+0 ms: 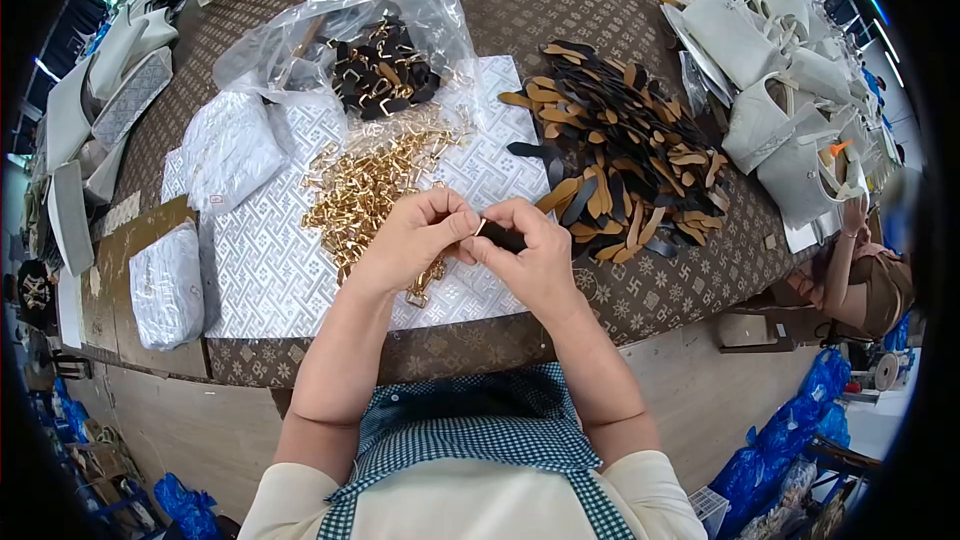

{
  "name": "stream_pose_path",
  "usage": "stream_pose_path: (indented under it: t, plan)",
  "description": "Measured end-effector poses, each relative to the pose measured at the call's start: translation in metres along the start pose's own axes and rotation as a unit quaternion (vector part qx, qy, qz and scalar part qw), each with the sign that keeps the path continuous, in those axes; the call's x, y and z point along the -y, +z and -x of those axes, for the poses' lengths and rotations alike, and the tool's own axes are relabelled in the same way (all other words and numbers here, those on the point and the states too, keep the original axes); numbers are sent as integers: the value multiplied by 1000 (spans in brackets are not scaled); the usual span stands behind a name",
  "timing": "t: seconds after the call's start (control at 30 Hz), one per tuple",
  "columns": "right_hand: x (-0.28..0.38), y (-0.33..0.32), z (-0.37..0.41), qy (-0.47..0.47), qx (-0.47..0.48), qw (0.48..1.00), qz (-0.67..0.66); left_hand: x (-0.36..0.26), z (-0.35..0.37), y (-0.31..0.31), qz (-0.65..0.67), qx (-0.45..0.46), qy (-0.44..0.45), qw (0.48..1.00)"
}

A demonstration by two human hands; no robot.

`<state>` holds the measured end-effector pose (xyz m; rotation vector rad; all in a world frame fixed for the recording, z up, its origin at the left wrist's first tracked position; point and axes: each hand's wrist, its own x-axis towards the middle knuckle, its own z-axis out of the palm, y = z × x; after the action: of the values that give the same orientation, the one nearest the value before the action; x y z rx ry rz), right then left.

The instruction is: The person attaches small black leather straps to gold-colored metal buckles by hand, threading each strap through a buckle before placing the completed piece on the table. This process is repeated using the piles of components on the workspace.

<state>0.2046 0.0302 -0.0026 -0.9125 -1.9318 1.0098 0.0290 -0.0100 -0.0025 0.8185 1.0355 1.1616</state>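
Observation:
My left hand [424,237] and my right hand [526,250] meet over the patterned white sheet [270,285]. A dark strap piece [502,236] is pinched in my right fingers, with a small gold glint at its left end. My left fingertips close on that end; the small metal part there is mostly hidden. Beside my left hand lies a heap of gold buckles [365,185]. To the right spreads a pile of black and tan strap pieces [630,150]. Behind the buckles, a clear plastic bag [290,40] holds black straps with gold fittings [385,70].
Two white wrapped packages [232,150] [166,285] lie at the left, one on brown cardboard [100,290]. White bags [790,120] crowd the right edge, and more pale panels [75,110] stand far left. A co-worker's arm [845,265] shows at the right, beyond the table.

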Motion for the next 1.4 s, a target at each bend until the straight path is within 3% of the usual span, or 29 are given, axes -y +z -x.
stream_pose_path:
  t: [0.23, 0.33, 0.47, 0.6, 0.67, 0.7, 0.8, 0.87, 0.93, 1.0, 1.1, 1.2, 1.3, 1.33, 1.4]
  plan:
    - [-1, 1, 0, -14, -2, 997, -72, 1, 2, 4, -7, -9, 30, 999]
    - [-3, -1, 3, 10, 7, 1000, -4, 10, -3, 1, -15, -33, 57, 998]
    - [-12, 0, -2, -73, -3, 997, -9, 3, -1, 2, 23, -36, 60, 997]
    - [-3, -11, -4, -95, 0, 994, 61, -3, -3, -4, 3, -114, 34, 993]
    - [-6, -26, -10, -73, -14, 994, 78, -3, -9, -18, 13, -175, 129, 976]
    - [-7, -37, -14, -78, -17, 989, 125, -5, -12, -17, 66, -209, 218, 951]
    - [-18, -61, -18, -93, -9, 963, 253, -13, -10, -18, -76, -280, 280, 915]
    - [-24, -66, -18, -113, 7, 942, 317, -9, -5, -23, -311, -290, 206, 881]
    - [-26, -67, -17, -105, 22, 935, 338, -1, -4, -20, -511, -278, 223, 782]
    - [-29, -64, -16, -102, 9, 933, 345, 5, -5, -12, -613, -283, 194, 711]
    - [-35, -63, -16, -144, -21, 923, 357, 4, -3, -7, -647, -257, 135, 705]
    - [-32, -60, -19, -198, -70, 911, 355, 1, -4, -6, -627, -227, 109, 737]
    - [-28, -48, -18, -116, -74, 970, 203, 10, -7, -11, -623, -237, 231, 708]
    - [-14, -45, -16, -32, -36, 993, 103, 7, -6, -9, -527, -250, 210, 785]
    - [-5, -35, -14, 13, -3, 1000, 5, -1, -4, -2, -313, -260, 159, 899]
